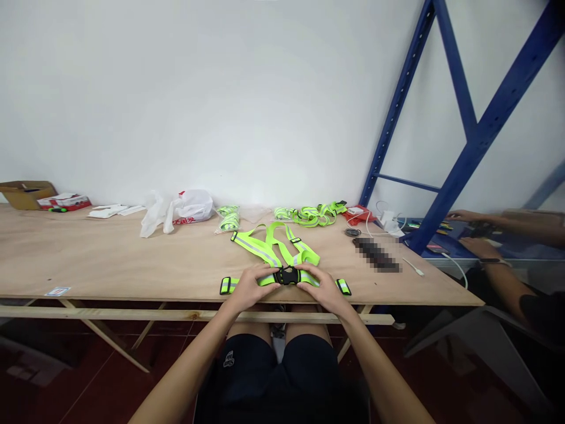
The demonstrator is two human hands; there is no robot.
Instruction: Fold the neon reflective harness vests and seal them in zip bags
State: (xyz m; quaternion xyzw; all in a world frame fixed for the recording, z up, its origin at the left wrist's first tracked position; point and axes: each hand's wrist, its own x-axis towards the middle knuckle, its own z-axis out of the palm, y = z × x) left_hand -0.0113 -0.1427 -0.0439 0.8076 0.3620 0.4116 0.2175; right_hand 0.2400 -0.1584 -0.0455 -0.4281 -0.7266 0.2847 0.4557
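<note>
A neon-yellow reflective vest (260,250) made of straps with a grey stripe lies spread on the table in front of me. Its black plastic buckle (289,275) sits at the near side, between my two hands. My left hand (251,288) pinches the waist strap at the buckle's left end, fingers on top and thumb below. On the right end of the buckle, my right hand (324,290) grips the strap in the same way. The two buckle halves look joined. Black strap adjusters (225,285) stick out beyond each hand.
Behind the vest lie a bagged vest (228,218), loose reflective straps (320,214) and a white plastic bag (192,206). A blurred dark object (377,254) and a white cable (414,267) lie right. A blue metal frame (468,147) rises there, beside another person's arms (498,265). Boxes (29,194) stand far left.
</note>
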